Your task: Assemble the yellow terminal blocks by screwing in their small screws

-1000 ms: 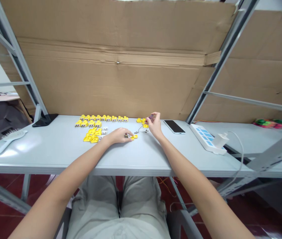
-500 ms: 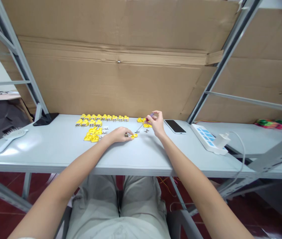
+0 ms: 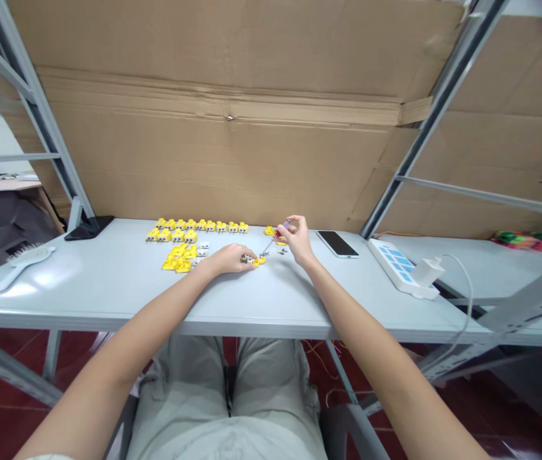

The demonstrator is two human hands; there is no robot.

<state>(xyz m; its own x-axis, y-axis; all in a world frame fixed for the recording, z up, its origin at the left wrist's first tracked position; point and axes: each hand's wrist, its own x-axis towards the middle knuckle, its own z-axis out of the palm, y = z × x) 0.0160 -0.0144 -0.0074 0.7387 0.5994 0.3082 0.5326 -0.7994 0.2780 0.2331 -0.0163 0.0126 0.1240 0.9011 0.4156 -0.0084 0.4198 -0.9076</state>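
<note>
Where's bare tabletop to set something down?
Free: between brush and yellow parts; between left forearm and right forearm, behind the front edge; between right forearm and power strip, nearer than phone. Crowded: yellow parts across to right hand, with left hand, screwdriver and metal bits between.

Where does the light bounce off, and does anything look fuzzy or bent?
Head view: bright glare on the table beside the hairbrush; head view: leaning metal posts, perhaps wide-lens distortion; head view: small parts near the right hand look too soft to make out.
</note>
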